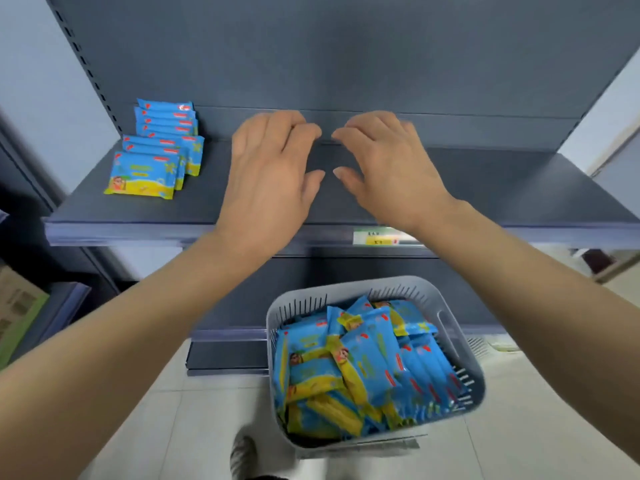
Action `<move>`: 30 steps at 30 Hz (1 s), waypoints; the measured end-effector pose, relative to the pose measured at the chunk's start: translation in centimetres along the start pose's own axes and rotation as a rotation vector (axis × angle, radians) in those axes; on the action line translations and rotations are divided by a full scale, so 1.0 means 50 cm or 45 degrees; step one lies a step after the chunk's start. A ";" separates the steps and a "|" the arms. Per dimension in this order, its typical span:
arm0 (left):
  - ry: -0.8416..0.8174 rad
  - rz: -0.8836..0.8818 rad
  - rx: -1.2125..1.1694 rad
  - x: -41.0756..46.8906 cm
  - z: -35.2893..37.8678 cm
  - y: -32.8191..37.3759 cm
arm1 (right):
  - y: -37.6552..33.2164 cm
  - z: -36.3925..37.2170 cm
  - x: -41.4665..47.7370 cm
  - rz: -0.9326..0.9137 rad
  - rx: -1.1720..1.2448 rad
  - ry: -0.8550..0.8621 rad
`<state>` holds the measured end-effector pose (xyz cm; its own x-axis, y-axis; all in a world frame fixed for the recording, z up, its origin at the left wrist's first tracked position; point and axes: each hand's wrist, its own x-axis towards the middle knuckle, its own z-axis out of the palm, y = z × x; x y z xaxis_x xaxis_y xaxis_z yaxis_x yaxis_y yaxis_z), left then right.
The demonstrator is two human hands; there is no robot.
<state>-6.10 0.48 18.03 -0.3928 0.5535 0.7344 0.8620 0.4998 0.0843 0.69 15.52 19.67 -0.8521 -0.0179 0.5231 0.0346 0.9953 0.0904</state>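
Both my hands hover over the middle of a dark grey shelf (485, 188), side by side and empty. My left hand (273, 171) and my right hand (384, 168) have loosely bent fingers pointing toward each other, thumbs almost meeting. Several blue-and-yellow packets (156, 154) stand in an overlapping row at the shelf's left end, well left of my left hand. Below, on the floor, a grey slotted basket (460, 341) is heaped with the same packets (363, 368).
The shelf's front rail carries a yellow-green price label (381, 237). A lower shelf (228, 351) juts out behind the basket. A cardboard box (17, 310) sits at the far left. My shoe (242, 455) shows on the pale tiled floor.
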 end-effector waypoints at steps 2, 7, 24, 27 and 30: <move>-0.017 0.003 -0.025 -0.027 0.007 0.061 | 0.024 -0.005 -0.059 0.009 0.013 -0.060; -0.218 -0.013 -0.111 -0.116 0.063 0.147 | 0.055 0.017 -0.182 0.027 0.052 -0.291; -1.304 -0.656 -0.512 -0.355 0.321 0.181 | 0.098 0.273 -0.422 0.482 0.394 -1.134; -1.403 -0.722 -0.555 -0.374 0.354 0.180 | 0.097 0.311 -0.445 0.627 0.499 -1.193; -1.471 -0.770 -0.546 -0.381 0.375 0.183 | 0.095 0.328 -0.449 0.732 0.535 -1.134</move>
<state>3.25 6.99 -7.84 -0.5979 0.6654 -0.4469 0.4100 0.7330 0.5428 11.43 22.19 -5.54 -0.8404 0.3579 -0.4070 0.5047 0.7905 -0.3470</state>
